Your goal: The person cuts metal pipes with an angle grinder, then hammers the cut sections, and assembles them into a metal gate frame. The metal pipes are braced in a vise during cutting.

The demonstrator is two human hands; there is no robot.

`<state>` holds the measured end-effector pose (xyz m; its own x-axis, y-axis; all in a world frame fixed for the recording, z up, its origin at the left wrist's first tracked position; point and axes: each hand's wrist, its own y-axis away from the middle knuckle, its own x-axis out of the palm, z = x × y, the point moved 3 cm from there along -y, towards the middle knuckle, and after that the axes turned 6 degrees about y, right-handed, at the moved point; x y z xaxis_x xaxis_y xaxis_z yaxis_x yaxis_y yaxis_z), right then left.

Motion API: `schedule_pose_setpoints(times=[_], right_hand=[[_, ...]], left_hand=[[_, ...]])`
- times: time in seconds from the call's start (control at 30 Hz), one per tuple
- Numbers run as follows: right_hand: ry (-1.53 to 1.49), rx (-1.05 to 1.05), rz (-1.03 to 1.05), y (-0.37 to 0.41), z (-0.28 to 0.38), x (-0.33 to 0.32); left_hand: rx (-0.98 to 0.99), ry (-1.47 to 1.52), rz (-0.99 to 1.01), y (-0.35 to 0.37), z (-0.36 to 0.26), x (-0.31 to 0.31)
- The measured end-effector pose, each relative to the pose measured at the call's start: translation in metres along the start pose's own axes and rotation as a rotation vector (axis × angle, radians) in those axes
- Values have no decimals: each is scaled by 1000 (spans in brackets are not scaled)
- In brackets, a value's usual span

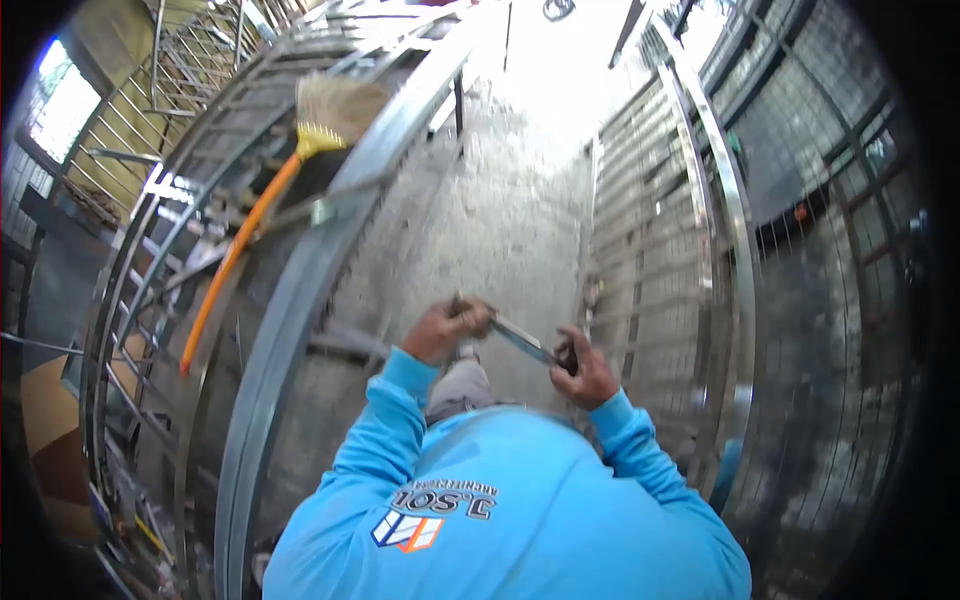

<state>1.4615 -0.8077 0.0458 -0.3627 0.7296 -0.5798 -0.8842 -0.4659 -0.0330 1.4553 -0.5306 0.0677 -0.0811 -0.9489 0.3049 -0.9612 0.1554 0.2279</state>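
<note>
My left hand (447,328) is in front of my chest, its fingers closed round one end of a thin, light metal piece (523,341). The piece slants down to the right, and its other end reaches my right hand (584,368). The fingers of my right hand are curled around that end, and something dark shows between them. Both hands are above the concrete floor, just beyond my blue sweatshirt (520,480). What the metal piece is cannot be made out.
On the left, long metal beams (290,330) and a broom with an orange handle (240,245) lie on metal frames. Barred metal panels (660,230) stand on the right. A concrete floor (480,210) runs between them toward bright light. One foot shows below my hands.
</note>
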Motion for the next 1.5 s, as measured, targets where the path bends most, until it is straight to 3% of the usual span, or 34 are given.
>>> schedule_pose_setpoints(times=[0.13,0.2,0.33,0.5,0.63,0.73,0.87,0.93,1.0,1.13,1.27,1.33,1.4,1.5], right_hand=[[53,12,174,-99,-13,-51],[75,3,191,-144,-13,-83],[48,-41,226,-228,-17,-130],[151,-110,189,-349,-74,-183],[238,-247,257,-459,-134,-232],[357,-218,334,-541,-152,-276],[497,-193,527,-641,-167,-314],[579,-203,637,-692,-182,-327],[684,-218,716,-745,-200,-336],[754,-276,746,-869,-280,-358],[914,-391,608,-1019,-327,-416],[955,-371,534,-1085,-319,-452],[928,-424,363,-1146,-314,-490],[803,-429,64,-1223,-308,-564]], left_hand=[[-214,64,365,-96,-31,-42],[-317,136,428,-133,-51,-49],[-392,360,375,-216,-81,-49],[-324,572,287,-362,-101,-61],[-500,-363,520,-478,-123,-55],[-424,-1125,627,-552,-155,-28],[-344,-1068,481,-630,-134,-23],[-490,-830,428,-673,-147,-9],[-291,-583,377,-727,-120,-21],[-253,-717,269,-856,-148,-45],[-181,-753,236,-998,-196,-88],[-203,-708,215,-1065,-208,-106],[-241,-646,163,-1126,-241,-114],[-76,-497,110,-1219,-268,-128]])
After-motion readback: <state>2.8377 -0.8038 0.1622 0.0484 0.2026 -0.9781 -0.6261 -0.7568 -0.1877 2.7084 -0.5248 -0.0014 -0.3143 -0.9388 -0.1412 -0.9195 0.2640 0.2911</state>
